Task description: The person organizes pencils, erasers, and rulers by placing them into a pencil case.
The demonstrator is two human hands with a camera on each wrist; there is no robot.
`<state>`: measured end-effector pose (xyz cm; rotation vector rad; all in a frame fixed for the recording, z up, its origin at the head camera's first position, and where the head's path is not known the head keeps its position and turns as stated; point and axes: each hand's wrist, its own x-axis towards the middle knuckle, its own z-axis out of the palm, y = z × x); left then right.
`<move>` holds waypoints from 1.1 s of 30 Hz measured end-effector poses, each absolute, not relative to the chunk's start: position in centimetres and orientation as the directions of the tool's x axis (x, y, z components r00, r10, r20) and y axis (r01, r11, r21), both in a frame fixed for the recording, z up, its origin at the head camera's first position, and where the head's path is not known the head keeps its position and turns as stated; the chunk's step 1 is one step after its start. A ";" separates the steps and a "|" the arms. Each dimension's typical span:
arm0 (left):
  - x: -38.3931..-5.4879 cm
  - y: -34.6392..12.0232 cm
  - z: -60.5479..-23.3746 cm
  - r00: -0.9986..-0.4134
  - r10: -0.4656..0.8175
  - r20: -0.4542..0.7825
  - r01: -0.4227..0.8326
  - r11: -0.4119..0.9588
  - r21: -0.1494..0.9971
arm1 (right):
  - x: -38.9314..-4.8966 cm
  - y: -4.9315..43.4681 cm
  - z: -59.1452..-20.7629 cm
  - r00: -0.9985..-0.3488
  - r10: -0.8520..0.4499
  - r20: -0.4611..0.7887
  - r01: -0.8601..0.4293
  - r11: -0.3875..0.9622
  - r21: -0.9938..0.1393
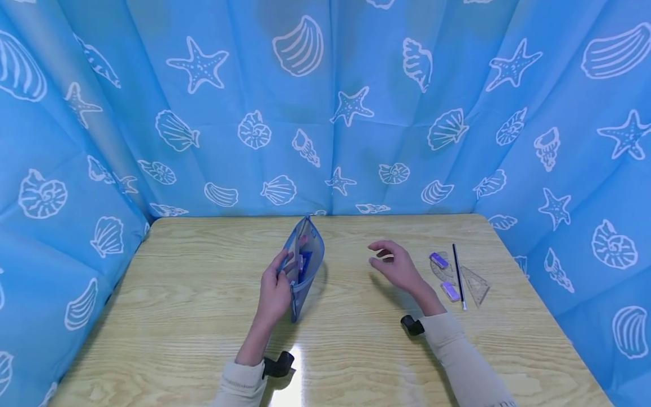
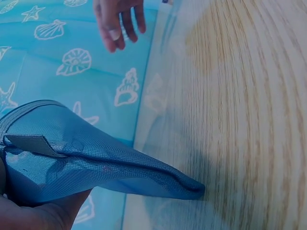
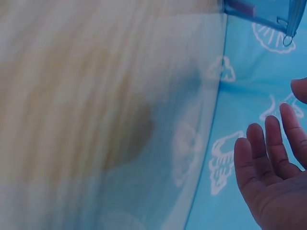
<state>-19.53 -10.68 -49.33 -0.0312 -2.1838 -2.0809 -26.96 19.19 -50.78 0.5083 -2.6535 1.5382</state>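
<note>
Blue mesh pouch [image 1: 316, 249], agape, seemingly sheer, in curled left fingers [image 1: 277, 262], right fingers [image 3: 275, 141] loosely apart.

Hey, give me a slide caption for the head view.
Left hand gripping an open blue pouch; empty right hand above the table, between pouch and pencil.

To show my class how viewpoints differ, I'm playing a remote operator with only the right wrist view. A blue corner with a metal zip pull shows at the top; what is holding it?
Observer: The left hand grips that blue mesh zip pouch.
Operator: What long, thin thing lies on the pale wood-grain table, to the right of my right hand?
Observer: A slim black pencil with a white end.
Operator: And just right of that?
Observer: A clear plastic triangular ruler, lying flat.
</note>
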 end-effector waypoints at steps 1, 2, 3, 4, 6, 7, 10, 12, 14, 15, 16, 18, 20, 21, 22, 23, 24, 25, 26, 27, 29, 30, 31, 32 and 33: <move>-19.6 -10.7 -49.3 -0.992 -0.070 0.103 0.100 0.054 0.994 | -26.9 19.5 -50.9 -0.949 -0.254 0.186 -0.288 0.464 -0.838; -19.6 -10.7 -49.2 -0.992 -0.069 0.101 0.098 0.054 0.994 | -26.8 19.9 -50.9 -0.953 -0.246 0.178 -0.277 0.466 -0.840; -19.6 -10.7 -49.2 -0.993 -0.069 0.099 0.096 0.055 0.994 | -26.7 20.2 -51.0 -0.955 -0.240 0.172 -0.269 0.470 -0.841; -19.6 -10.7 -49.2 -0.993 -0.069 0.095 0.091 0.055 0.994 | -26.5 20.6 -51.1 -0.958 -0.235 0.164 -0.260 0.474 -0.841; -19.6 -10.7 -49.2 -0.994 -0.068 0.090 0.086 0.056 0.995 | -26.2 21.4 -51.1 -0.962 -0.224 0.156 -0.247 0.475 -0.845; -19.6 -10.7 -49.1 -0.994 -0.068 0.090 0.086 0.057 0.995 | -26.1 21.8 -51.2 -0.965 -0.215 0.152 -0.240 0.475 -0.847; -19.6 -10.7 -49.1 -0.993 -0.068 0.091 0.088 0.056 0.995 | -25.8 23.0 -51.1 -0.969 -0.195 0.154 -0.232 0.485 -0.843; -19.6 -10.7 -49.2 -0.994 -0.067 0.090 0.086 0.056 0.995 | -25.6 23.9 -51.0 -0.973 -0.172 0.151 -0.219 0.506 -0.834; -19.6 -10.8 -49.2 -0.994 -0.067 0.086 0.083 0.057 0.995 | -25.3 24.8 -50.9 -0.978 -0.153 0.143 -0.204 0.529 -0.824; -19.6 -10.8 -49.2 -0.994 -0.067 0.084 0.080 0.060 0.995 | -25.2 25.2 -50.9 -0.980 -0.141 0.141 -0.196 0.541 -0.818; -19.6 -10.8 -49.2 -0.994 -0.066 0.085 0.081 0.062 0.995 | -25.0 25.7 -50.8 -0.983 -0.129 0.134 -0.183 0.557 -0.810; -19.6 -10.8 -49.2 -0.994 -0.063 0.085 0.081 0.064 0.995 | -24.8 26.5 -50.7 -0.987 -0.102 0.121 -0.158 0.570 -0.806; -19.5 -10.8 -49.2 -0.995 -0.058 0.086 0.082 0.062 0.995 | -24.6 27.4 -50.5 -0.993 -0.072 0.098 -0.122 0.582 -0.804; -19.5 -10.8 -49.2 -0.995 -0.058 0.084 0.081 0.060 0.995 | -24.6 27.7 -50.4 -0.995 -0.059 0.083 -0.102 0.580 -0.808; -19.5 -10.8 -49.2 -0.995 -0.060 0.085 0.081 0.058 0.995 | -24.5 28.0 -50.3 -0.997 -0.047 0.066 -0.081 0.579 -0.811; -19.5 -10.9 -49.2 -0.995 -0.061 0.085 0.082 0.059 0.995 | -24.4 28.3 -50.3 -0.998 -0.035 0.047 -0.058 0.578 -0.814; -19.5 -10.9 -49.2 -0.994 -0.062 0.086 0.082 0.059 0.995 | -24.3 28.6 -50.2 -0.999 -0.025 0.028 -0.038 0.577 -0.816; -19.5 -10.9 -49.1 -0.994 -0.063 0.090 0.086 0.059 0.995 | -24.2 28.9 -50.0 -1.000 -0.016 0.017 -0.023 0.582 -0.813; -19.5 -10.8 -49.1 -0.993 -0.063 0.095 0.091 0.059 0.994 | -24.1 29.1 -49.9 -1.000 -0.008 0.005 -0.009 0.587 -0.809; -19.5 -10.8 -49.1 -0.993 -0.063 0.098 0.094 0.058 0.994 | -24.0 29.4 -49.9 -1.000 0.002 -0.003 0.003 0.593 -0.805; -19.5 -10.8 -49.0 -0.993 -0.056 0.108 0.105 0.056 0.993 | -23.8 30.0 -49.7 -0.999 0.028 -0.016 0.030 0.609 -0.793; -19.6 -10.7 -49.0 -0.992 -0.053 0.110 0.108 0.051 0.993 | -23.7 30.5 -49.7 -0.999 0.038 -0.018 0.038 0.619 -0.784; -19.6 -10.6 -49.1 -0.992 -0.050 0.114 0.111 0.047 0.993 | -23.6 30.9 -49.7 -0.999 0.046 -0.021 0.045 0.627 -0.778; -19.6 -10.6 -49.1 -0.992 -0.048 0.113 0.111 0.045 0.993 | -23.5 31.4 -49.7 -0.998 0.053 -0.029 0.056 0.627 -0.777; -19.6 -10.5 -49.1 -0.993 -0.047 0.113 0.111 0.041 0.993 | -23.4 31.8 -49.7 -0.998 0.060 -0.036 0.066 0.626 -0.777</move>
